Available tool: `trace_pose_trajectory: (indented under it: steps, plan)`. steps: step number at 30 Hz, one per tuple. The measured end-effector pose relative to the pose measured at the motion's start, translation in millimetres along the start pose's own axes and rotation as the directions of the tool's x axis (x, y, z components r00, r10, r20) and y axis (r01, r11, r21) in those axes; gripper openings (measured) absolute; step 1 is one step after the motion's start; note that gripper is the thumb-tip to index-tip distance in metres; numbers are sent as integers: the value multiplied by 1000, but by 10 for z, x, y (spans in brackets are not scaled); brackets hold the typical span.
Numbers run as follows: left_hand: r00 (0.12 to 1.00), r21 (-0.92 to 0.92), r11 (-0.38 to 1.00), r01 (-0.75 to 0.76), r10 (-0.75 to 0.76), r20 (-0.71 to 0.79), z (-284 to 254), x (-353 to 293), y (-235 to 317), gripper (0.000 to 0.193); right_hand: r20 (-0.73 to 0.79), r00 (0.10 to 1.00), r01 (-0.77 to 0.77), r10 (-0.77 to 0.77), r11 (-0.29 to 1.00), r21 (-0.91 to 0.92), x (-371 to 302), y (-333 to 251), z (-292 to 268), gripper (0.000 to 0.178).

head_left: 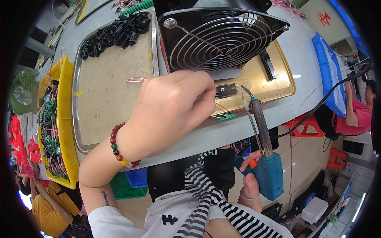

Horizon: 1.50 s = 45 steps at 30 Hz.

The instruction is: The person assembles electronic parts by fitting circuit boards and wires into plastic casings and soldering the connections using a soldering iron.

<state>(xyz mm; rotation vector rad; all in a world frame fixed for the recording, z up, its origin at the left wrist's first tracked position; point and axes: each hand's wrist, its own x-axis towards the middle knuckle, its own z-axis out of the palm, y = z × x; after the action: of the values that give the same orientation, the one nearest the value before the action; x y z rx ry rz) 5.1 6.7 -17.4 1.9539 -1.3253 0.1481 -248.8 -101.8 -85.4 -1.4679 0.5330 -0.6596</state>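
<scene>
My left hand (170, 101) reaches over the tray edge, thumb and fingers pinched together on a small black plastic housing (227, 91). Part of the housing hides behind the fingers. Just below it, a small green circuit board (227, 117) with red and white wires sits at the near edge of the gold tray (283, 85). My right hand (251, 184) grips a blue soldering gun (269, 174) with an orange trigger. Its metal tip points up and left, close to the right end of the housing; contact there cannot be made out.
A black fan with a wire guard (224, 51) stands behind my hands. Black parts (117, 33) are heaped in the metal tray (75, 119) at left. A yellow bin (69, 131) holds wired boards. Another black part (268, 65) lies right. A black cable (317, 105) trails rightward. People sit at both sides.
</scene>
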Motion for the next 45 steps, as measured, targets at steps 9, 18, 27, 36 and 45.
trace_pose_trajectory:
  steps: [9, 18, 27, 36, 45]
  plan:
    - [1000, -23, 1000, 4, -5, -10, -5, 5, 12, 6, -9, 1000, 4, -4, 1000, 1, 16, -21, 7, 53]
    - [995, 16, 995, -104, 103, 17, -101, 51, 61, 12, -38, 999, 37, -36, 999, 24, 2, 12, -8, 52]
    - [957, 317, 903, -290, 264, 122, -185, 8, 171, 20, 0, 997, 79, -79, 996, 41, 25, 40, -40, 49]
    - [981, 339, 920, -195, 185, 63, -118, -49, 177, 14, -8, 997, 80, -79, 996, 35, 23, -11, -35, 44]
    - [987, 246, 956, -159, 159, 18, -105, 0, 125, 10, -44, 995, 96, -95, 995, 15, 4, -22, 0, 38]
